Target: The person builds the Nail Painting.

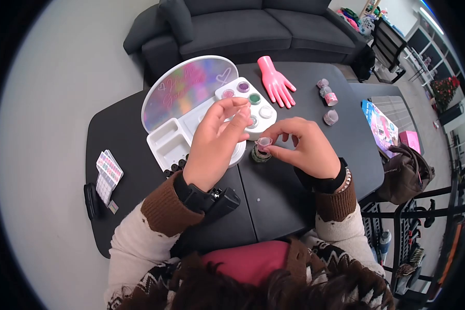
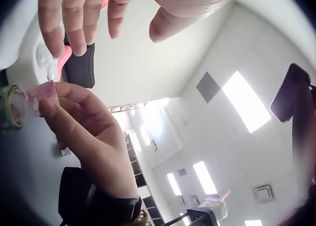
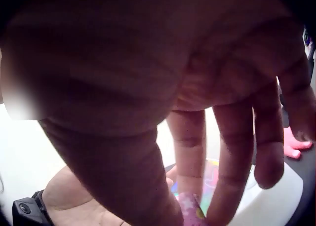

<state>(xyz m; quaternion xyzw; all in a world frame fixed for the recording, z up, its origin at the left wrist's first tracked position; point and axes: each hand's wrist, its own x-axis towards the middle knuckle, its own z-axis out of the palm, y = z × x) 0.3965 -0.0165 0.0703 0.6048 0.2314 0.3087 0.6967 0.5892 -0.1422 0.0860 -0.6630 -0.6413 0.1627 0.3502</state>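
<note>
My right hand [image 1: 307, 147] pinches a small clear jar with a pink patterned label [image 1: 264, 143] between thumb and fingertips. The pink label [image 2: 43, 95] shows its print in the left wrist view, and part of it [image 3: 190, 208] shows at the fingertips in the right wrist view. Directly below it, a round jar with a greenish rim [image 1: 261, 155] stands on the black table; the two overlap from above. My left hand [image 1: 217, 142] hovers over the white nail-kit case, fingers loosely bent. In the left wrist view, that hand's fingers [image 2: 74, 23] hang apart from the thumb with nothing between them.
The white case [image 1: 171, 147] has an upright iridescent panel [image 1: 188, 93] and several glitter pots, one green [image 1: 254, 98]. Behind it lies a pink model hand [image 1: 276, 82]. Small pink jars [image 1: 330, 117] stand at right; cards [image 1: 108, 173] lie at left.
</note>
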